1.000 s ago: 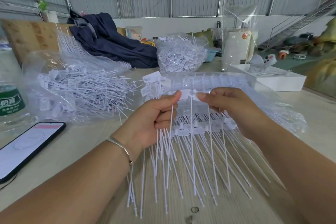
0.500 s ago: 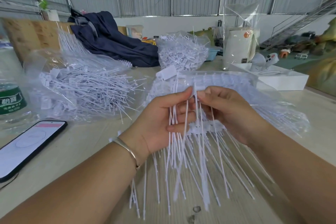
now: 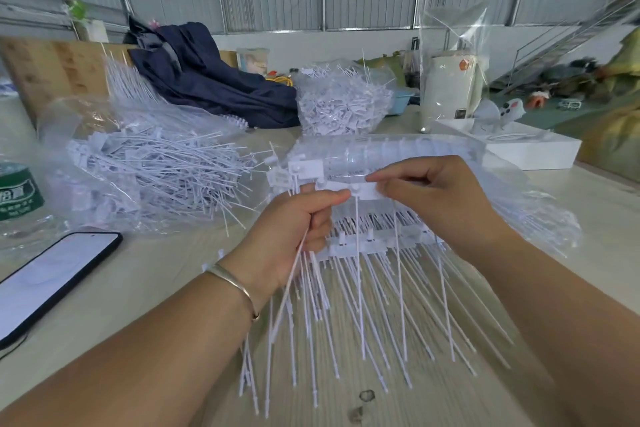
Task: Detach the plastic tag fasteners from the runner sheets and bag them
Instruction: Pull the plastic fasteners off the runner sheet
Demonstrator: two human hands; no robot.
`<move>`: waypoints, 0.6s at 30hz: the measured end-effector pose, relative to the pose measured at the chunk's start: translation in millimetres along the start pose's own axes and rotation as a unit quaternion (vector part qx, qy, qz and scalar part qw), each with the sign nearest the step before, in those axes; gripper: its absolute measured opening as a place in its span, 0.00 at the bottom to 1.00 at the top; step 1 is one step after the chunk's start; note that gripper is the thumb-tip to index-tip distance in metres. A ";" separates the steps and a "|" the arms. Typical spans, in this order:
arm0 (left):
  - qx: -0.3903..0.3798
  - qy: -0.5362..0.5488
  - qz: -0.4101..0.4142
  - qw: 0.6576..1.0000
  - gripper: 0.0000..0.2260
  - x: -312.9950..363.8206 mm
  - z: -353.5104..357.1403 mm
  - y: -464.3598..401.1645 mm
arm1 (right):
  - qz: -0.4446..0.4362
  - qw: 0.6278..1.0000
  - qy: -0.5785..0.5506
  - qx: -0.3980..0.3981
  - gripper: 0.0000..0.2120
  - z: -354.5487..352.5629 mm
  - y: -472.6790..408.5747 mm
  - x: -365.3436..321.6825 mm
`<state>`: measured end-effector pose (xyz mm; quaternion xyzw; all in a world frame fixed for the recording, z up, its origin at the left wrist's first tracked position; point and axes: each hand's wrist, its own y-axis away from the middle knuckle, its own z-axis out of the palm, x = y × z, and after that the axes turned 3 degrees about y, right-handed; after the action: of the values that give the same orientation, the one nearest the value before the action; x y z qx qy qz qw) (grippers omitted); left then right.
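Note:
My left hand (image 3: 294,232) grips a bundle of loose white tag fasteners (image 3: 298,315) whose thin stems hang down over the table. Its thumb and forefinger also pinch the left end of a flat white tab (image 3: 363,190). My right hand (image 3: 433,204) pinches the right end of that same tab. Below the hands a runner sheet (image 3: 367,246) of white fasteners lies on the table, stems fanning toward me. A clear bag (image 3: 502,191) of more sheets lies behind it. To the left, an open clear bag (image 3: 145,170) holds a heap of detached fasteners.
A phone (image 3: 48,281) lies at the left table edge beside a green-labelled bottle (image 3: 17,191). Behind are a dark jacket (image 3: 214,80), a second bag of white pieces (image 3: 343,100), a white cylinder in plastic (image 3: 450,87) and a white box (image 3: 519,149).
Both hands have risen from the sheet, and now hold a flat tab between them at the top. The stems in my left hand swung toward me.

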<state>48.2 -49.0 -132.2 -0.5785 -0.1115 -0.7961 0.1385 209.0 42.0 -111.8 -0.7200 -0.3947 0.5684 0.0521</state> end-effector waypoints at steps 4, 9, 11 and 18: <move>-0.002 -0.057 0.019 0.998 0.17 -0.4 -0.2 0.3 | 0.028 0.999 -0.003 -0.031 0.11 -5.0 -0.7 -5.5; -0.045 -0.192 0.028 0.980 0.19 6.7 0.0 5.4 | 0.072 0.991 0.000 -0.117 0.08 -15.3 -2.0 -12.2; -0.037 -0.218 0.037 0.975 0.17 6.0 3.6 6.9 | 0.089 0.986 0.008 -0.140 0.08 -18.8 -2.3 -13.9; 0.057 -0.328 0.140 0.933 0.19 -4.7 22.7 9.4 | 0.159 0.978 0.027 -0.133 0.06 -20.4 -4.2 -14.3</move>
<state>73.0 -49.8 -129.6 -0.8080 -0.1137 -0.5273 0.2370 223.9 43.6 -91.4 -0.7891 -0.3462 0.4919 -0.1245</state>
